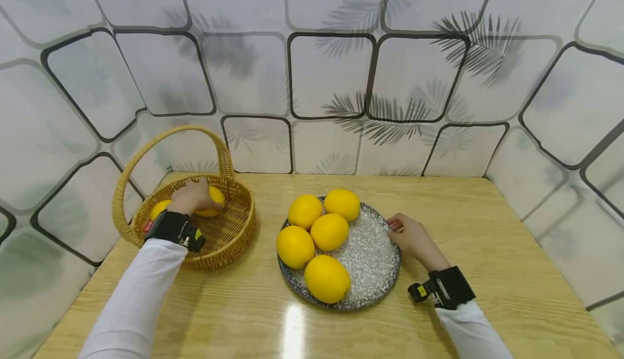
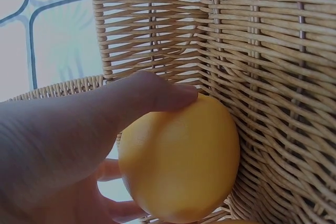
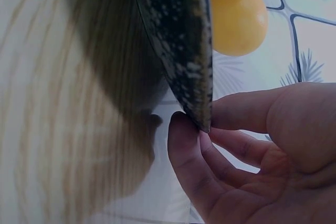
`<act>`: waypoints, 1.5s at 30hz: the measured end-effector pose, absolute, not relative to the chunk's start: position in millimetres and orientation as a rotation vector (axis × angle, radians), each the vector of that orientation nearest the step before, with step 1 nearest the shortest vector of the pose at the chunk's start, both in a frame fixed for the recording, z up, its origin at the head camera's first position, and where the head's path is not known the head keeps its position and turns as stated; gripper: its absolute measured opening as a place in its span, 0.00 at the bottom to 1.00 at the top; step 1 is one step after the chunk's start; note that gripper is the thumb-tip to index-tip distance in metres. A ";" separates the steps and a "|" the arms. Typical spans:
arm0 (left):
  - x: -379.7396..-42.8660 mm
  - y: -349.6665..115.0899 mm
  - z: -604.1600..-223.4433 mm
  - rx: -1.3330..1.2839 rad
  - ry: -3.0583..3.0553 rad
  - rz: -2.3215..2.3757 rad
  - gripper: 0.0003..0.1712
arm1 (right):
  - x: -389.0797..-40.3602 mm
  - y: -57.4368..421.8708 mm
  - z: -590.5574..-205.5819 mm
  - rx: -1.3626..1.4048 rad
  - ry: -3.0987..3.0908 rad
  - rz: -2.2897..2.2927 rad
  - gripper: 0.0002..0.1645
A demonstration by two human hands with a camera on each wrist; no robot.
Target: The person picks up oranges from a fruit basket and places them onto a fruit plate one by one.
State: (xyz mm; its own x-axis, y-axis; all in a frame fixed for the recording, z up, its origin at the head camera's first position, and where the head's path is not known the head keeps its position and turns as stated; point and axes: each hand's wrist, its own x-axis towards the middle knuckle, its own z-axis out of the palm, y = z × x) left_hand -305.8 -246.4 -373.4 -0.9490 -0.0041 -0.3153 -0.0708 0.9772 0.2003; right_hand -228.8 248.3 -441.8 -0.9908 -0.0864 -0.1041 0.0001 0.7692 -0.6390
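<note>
Inside the wicker basket [image 1: 233, 245], at the left, my left hand [image 1: 192, 196] grips a yellow lemon [image 2: 181, 163], its thumb across the top and its fingers round the far side. Another lemon [image 1: 160, 208] lies in the basket, partly hidden by that hand. To the right is a round speckled grey plate [image 1: 368, 259] with a dark rim. Several lemons [image 1: 330, 232] lie on its left half. My right hand [image 1: 411, 237] pinches the plate's right rim between thumb and fingers, as the right wrist view shows close up.
The basket's tall arched handle [image 1: 168, 131] rises over my left wrist. Basket and plate stand on a light wooden table [image 1: 453, 202]. Patterned white walls [image 1: 331, 72] enclose the table at the back and on both sides.
</note>
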 end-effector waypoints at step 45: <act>-256.5 -180.3 -312.7 0.394 2.928 0.559 0.50 | -231.6 249.3 -446.9 -0.046 2.850 -1.010 0.21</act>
State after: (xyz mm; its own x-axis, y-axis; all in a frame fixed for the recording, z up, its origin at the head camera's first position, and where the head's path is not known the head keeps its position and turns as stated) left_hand -256.5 -180.3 -312.7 -0.9567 0.2789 -0.0828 0.2288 0.8971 0.3779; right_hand -231.6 249.3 -446.9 -0.9926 -0.0675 -0.1006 0.0108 0.7774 -0.6289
